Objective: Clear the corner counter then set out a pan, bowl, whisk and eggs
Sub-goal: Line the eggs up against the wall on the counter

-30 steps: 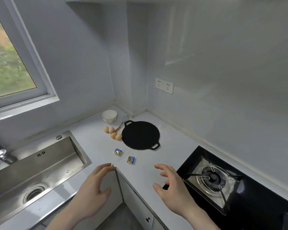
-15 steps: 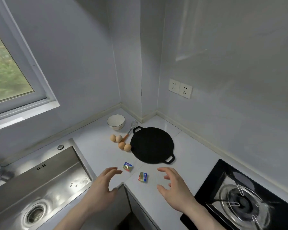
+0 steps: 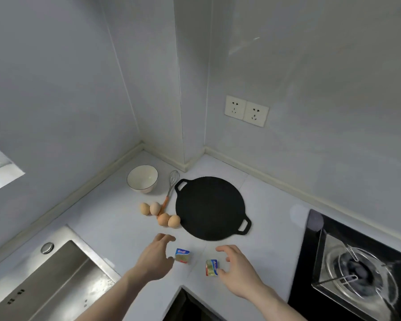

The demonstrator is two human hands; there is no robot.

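Note:
A flat black pan point(image 3: 210, 208) with two loop handles lies on the white corner counter point(image 3: 116, 218). Left of it stand a white bowl point(image 3: 142, 178), a whisk point(image 3: 171, 184) with an orange handle, and several brown eggs point(image 3: 159, 214). Two small foil-wrapped packets lie near the front edge: the left packet point(image 3: 182, 256) and the right packet point(image 3: 211, 268). My left hand point(image 3: 154, 258) hovers just left of the left packet, fingers spread. My right hand point(image 3: 237, 267) is beside the right packet, its thumb at the packet's edge, fingers loosely curved around nothing.
A steel sink point(image 3: 44, 281) is set into the counter at the lower left. A black gas hob point(image 3: 357, 272) with a burner sits at the right. Two wall sockets point(image 3: 246, 111) are above the counter. A window sill point(image 3: 0, 172) shows at far left.
Both hands have moved forward over the counter and now sit right beside the two packets. The camera has come closer to the corner.

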